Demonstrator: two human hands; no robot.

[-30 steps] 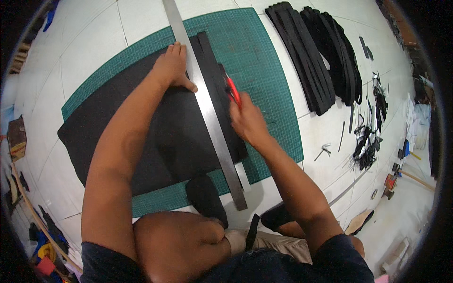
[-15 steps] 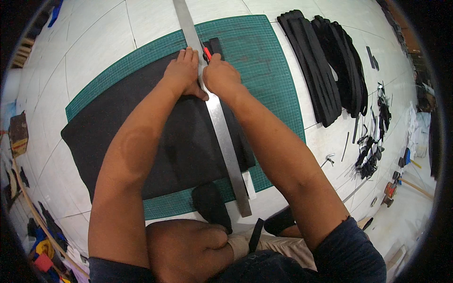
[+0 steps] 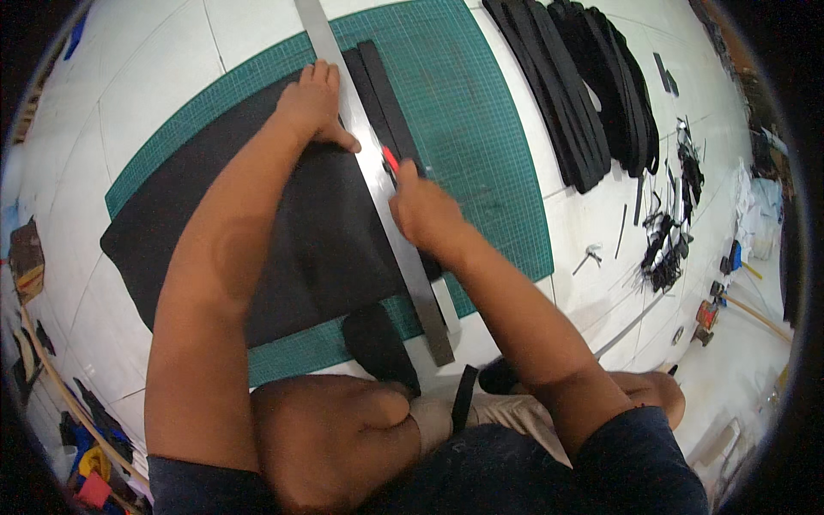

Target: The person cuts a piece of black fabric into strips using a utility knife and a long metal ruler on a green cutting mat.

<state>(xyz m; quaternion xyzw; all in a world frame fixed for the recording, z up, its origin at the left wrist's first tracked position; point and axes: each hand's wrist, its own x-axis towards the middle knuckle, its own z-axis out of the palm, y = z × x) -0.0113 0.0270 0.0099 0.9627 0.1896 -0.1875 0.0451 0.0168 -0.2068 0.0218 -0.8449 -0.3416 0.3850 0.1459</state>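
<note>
**Black cloth pinned beneath a steel ruler, red cutter in our right hand**

We have a wide black cloth (image 3: 318,223) lying flat, a little toward ten o'clock from the middle of the view. It looks soft, fairly light and limp, so we judge it would sag or shift if lifted by one corner; two opposite edges seem the best hold. The metal ruler (image 3: 408,266) crosses its right side, slanting from eleven to five o'clock. It looks stiff, thin and smooth, perhaps slippery, so firm pressure from above suits it.

Our left hand (image 3: 311,107), toward one o'clock on the cloth, presses down with thumb and fingers apart, the thumb reaching onto the ruler. Our right hand (image 3: 427,213), at three o'clock, has its grip closed around the red cutter (image 3: 391,160); we cannot make out its blade.

Narrow black strips (image 3: 382,94) lie just right of the ruler. Beneath everything spreads the green mat (image 3: 481,146), on a white tiled floor (image 3: 566,219). Folded black bundles (image 3: 554,94) sit at two o'clock, tangled scraps (image 3: 665,245) at three, both well clear of our hands. Our black-covered foot (image 3: 376,343), at five o'clock, crowds the ruler's near end.
</note>
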